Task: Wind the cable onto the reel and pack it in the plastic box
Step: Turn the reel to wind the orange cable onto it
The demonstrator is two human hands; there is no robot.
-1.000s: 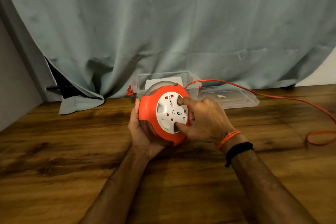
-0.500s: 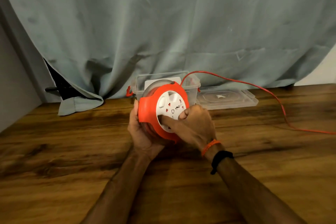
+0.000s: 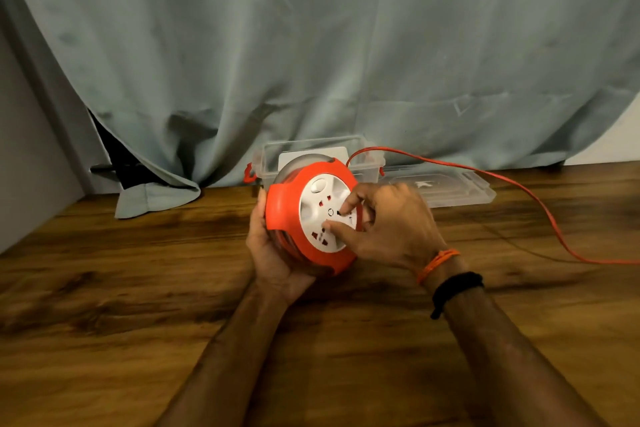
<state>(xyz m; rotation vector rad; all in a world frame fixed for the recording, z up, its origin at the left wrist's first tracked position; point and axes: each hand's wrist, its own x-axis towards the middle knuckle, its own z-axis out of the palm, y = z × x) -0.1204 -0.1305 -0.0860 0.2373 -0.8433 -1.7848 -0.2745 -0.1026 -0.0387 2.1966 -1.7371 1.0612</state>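
Note:
An orange cable reel (image 3: 284, 204) with a white socket face (image 3: 320, 215) is held upright above the wooden table. My left hand (image 3: 270, 253) cups its back and underside. My right hand (image 3: 388, 222) presses thumb and fingers on the white face. The orange cable (image 3: 540, 201) leaves the reel's top, arcs right and runs along the table out of frame. Behind the reel stands the clear plastic box (image 3: 367, 154), open, with orange latches.
The box's clear lid (image 3: 446, 185) lies flat to the right of the box. A grey-green curtain (image 3: 311, 45) hangs behind, its hem resting on the table. A grey wall panel (image 3: 31, 177) borders the left side.
My right hand has turned on the white face from a closed grip to spread fingers. The loose cable has been drawn in and lies straighter across the table.

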